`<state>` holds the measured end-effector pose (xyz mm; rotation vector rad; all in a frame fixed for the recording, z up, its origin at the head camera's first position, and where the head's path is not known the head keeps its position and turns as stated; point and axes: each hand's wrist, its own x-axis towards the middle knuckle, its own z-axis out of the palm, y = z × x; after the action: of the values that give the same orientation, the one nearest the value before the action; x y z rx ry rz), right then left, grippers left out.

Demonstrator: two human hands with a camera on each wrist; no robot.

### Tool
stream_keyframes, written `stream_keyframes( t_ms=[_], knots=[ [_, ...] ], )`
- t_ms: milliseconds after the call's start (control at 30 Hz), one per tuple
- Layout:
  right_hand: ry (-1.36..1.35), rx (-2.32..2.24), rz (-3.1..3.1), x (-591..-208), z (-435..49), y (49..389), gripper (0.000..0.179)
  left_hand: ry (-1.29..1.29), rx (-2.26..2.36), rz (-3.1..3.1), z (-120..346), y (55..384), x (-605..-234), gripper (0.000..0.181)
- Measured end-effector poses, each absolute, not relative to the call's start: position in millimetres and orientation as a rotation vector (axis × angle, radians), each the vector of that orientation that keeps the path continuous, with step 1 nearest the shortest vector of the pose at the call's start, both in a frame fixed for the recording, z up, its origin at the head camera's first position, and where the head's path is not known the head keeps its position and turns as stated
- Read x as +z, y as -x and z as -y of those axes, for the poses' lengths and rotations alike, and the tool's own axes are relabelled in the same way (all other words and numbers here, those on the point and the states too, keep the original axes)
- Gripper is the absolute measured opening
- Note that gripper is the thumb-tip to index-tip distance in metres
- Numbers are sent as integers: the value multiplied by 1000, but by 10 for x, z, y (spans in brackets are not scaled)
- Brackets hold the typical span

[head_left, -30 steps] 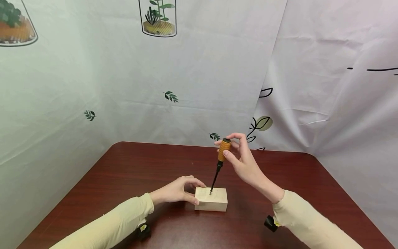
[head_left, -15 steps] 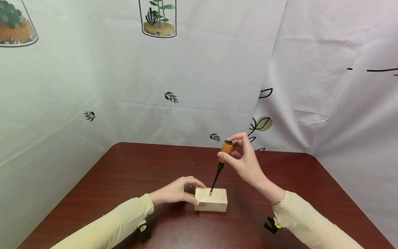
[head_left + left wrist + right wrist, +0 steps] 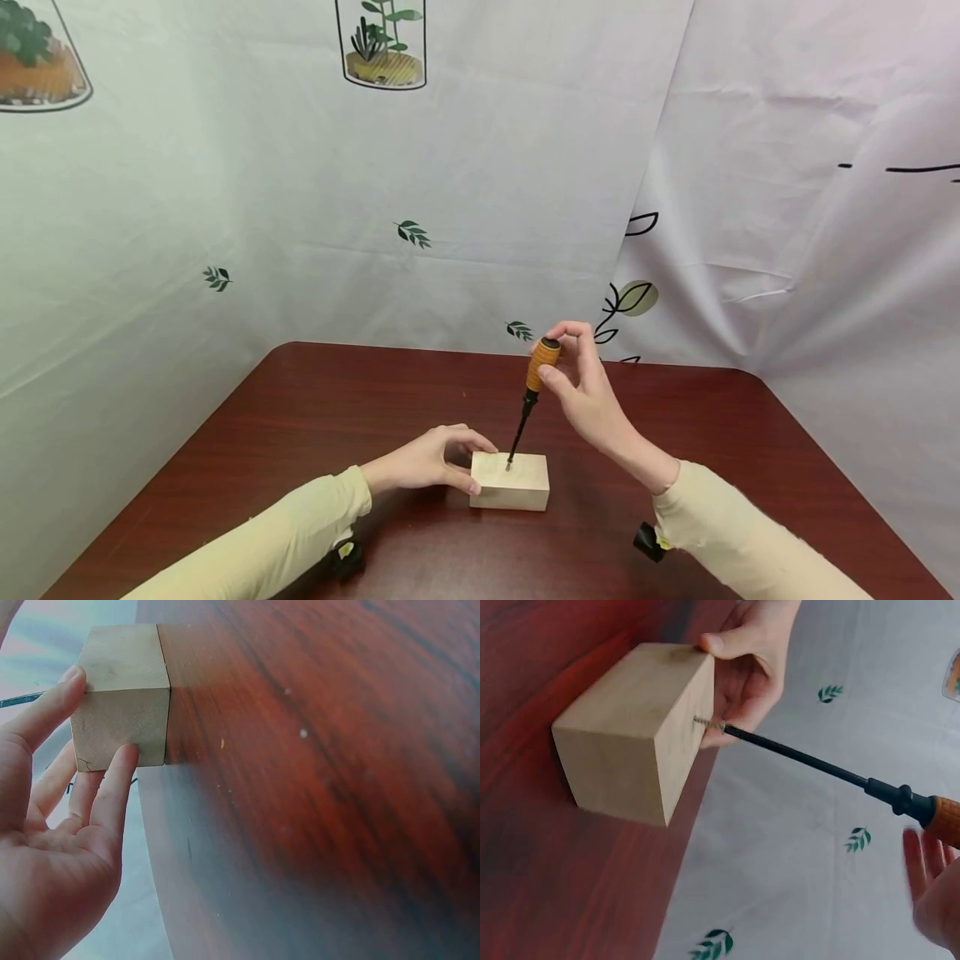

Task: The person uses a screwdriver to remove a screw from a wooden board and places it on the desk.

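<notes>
A pale wooden block [image 3: 517,483] lies on the table, its left end gripped between the thumb and fingers of my left hand [image 3: 426,457]. From its top face stands a threaded screw [image 3: 708,723], part of its thread showing in the right wrist view. A screwdriver [image 3: 543,367] with an orange handle and black shaft meets the screw's head, leaning slightly right. My right hand [image 3: 596,408] holds the handle, thumb on the near side and a finger over the black end cap. In the left wrist view, fingertips [image 3: 126,754] press the block's end; the screw is hidden there.
The dark red wooden table [image 3: 337,392] has rounded far corners. White cloth with printed leaves [image 3: 411,233] hangs behind it and at both sides. A small black device [image 3: 649,542] sits under the right sleeve.
My right thumb and fingers have shifted round the screwdriver's handle, first one way and then back, and the handle has tilted slightly. My left hand and the block have stayed in place.
</notes>
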<state>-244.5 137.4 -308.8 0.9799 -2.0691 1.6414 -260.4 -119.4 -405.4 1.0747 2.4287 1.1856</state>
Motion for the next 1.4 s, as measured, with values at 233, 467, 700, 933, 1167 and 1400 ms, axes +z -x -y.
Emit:
stream_keyframes(
  t_ms=[233, 467, 700, 933, 1167, 1400],
  knots=[
    [-847, 1684, 2125, -3051, -1402, 2467, 46, -1070, 1196, -2414, 1187, 2603, -4053, 49],
    [-941, 1620, 2076, -3058, -1405, 2432, 41, -1085, 1202, -2395, 1186, 2615, -4067, 48],
    [-1044, 1696, 1963, -3138, -1371, 2430, 34, -1075, 1201, -2399, 1189, 2612, -4060, 49],
    [-827, 1648, 2072, -3101, -1347, 2433, 48, -1081, 1200, -2409, 1188, 2609, -4055, 49],
    [-817, 1696, 2090, -3051, -1359, 2405, 48, -1080, 1188, -2419, 1185, 2621, -4061, 49],
    [-935, 1658, 2034, -3098, -1323, 2368, 40, -1099, 1197, -2410, 1184, 2618, -4062, 49]
  ],
)
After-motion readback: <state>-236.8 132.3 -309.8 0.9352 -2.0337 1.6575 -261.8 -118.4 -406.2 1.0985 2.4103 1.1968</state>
